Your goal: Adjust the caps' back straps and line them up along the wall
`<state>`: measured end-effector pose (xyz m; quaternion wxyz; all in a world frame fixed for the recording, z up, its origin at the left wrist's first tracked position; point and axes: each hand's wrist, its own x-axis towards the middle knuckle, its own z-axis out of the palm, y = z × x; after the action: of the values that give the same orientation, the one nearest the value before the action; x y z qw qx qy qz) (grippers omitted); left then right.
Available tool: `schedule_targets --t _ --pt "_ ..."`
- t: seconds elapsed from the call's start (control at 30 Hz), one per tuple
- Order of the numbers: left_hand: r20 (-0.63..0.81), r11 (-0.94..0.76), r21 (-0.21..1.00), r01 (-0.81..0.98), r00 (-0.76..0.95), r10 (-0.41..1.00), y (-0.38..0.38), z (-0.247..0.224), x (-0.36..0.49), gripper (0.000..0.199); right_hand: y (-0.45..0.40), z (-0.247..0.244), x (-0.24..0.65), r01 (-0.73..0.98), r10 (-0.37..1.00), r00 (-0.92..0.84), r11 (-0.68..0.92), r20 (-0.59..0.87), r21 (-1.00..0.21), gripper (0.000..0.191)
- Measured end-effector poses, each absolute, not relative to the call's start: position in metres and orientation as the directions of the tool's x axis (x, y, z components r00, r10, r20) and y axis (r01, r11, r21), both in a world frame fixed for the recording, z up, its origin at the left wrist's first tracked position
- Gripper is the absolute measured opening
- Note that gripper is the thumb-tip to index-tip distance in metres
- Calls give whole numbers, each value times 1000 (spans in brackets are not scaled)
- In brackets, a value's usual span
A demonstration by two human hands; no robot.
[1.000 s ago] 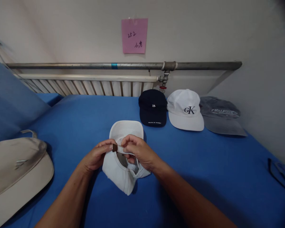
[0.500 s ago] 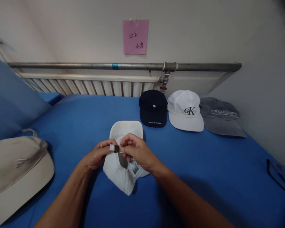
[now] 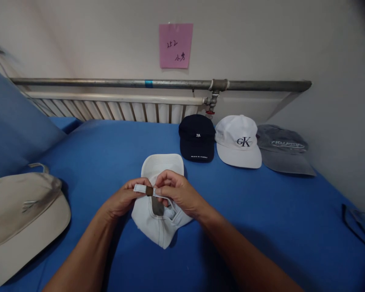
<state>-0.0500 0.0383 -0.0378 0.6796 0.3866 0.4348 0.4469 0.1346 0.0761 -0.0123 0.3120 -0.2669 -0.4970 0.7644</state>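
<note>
A pale, whitish cap point(image 3: 152, 229) lies in the middle of the blue surface, its brim pointing away from me and its rear opening towards me. At that opening a brown buckle point(image 3: 149, 191) sits on the narrow adjustment strap point(image 3: 140, 188), and the strap's free end sticks out to the left of it. My left hand point(image 3: 123, 200) is closed on the buckle's left side, its fingers partly behind the strap. Just right of the buckle, the thumb and fingers of my right hand point(image 3: 182, 194) pinch the strap. The fingertips hide part of the strap.
Behind and to the right stand a black cap point(image 3: 197, 138), a white cap point(image 3: 239, 142) and a grey cap point(image 3: 284, 150) in a row. A beige cap point(image 3: 24, 219) lies at left. Glasses point(image 3: 359, 227) rest at the right edge. A radiator point(image 3: 118, 109) runs along the wall.
More of the strap's free end now sticks out left of the buckle. Both hands stay close to where they were, and the view has shifted slightly.
</note>
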Motion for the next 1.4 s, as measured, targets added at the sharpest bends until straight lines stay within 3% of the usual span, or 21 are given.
schedule_targets --t 0.2,0.33,0.47,0.57,0.7,0.8,0.93,1.4 --pt "-264 311 929 -202 229 937 38 -35 -51 25 76 -14 135 -140 746 -660 -244 -93 -960 11" --pt "-255 309 917 -250 226 940 38 -30 -49 28 75 -8 137 -39 738 -662 -205 -128 -978 6" --pt "-179 246 913 -326 222 959 35 -25 -46 27 68 5 140 81 749 -662 76 3 -994 13" --pt "-135 212 917 -338 236 962 32 -21 -49 22 60 12 140 152 729 -668 330 149 -932 12" --pt "6 111 938 -328 336 942 30 -19 -59 31 54 15 139 257 713 -671 482 204 -838 7" --pt "59 16 979 -204 357 932 27 -15 -61 40 52 15 138 295 674 -705 561 220 -774 9" --pt "-3 16 999 -32 357 934 23 -10 -56 23 52 14 137 303 650 -728 592 219 -747 5" --pt "-57 93 991 -95 328 943 19 -11 -65 18 50 16 138 314 646 -726 616 235 -722 13"
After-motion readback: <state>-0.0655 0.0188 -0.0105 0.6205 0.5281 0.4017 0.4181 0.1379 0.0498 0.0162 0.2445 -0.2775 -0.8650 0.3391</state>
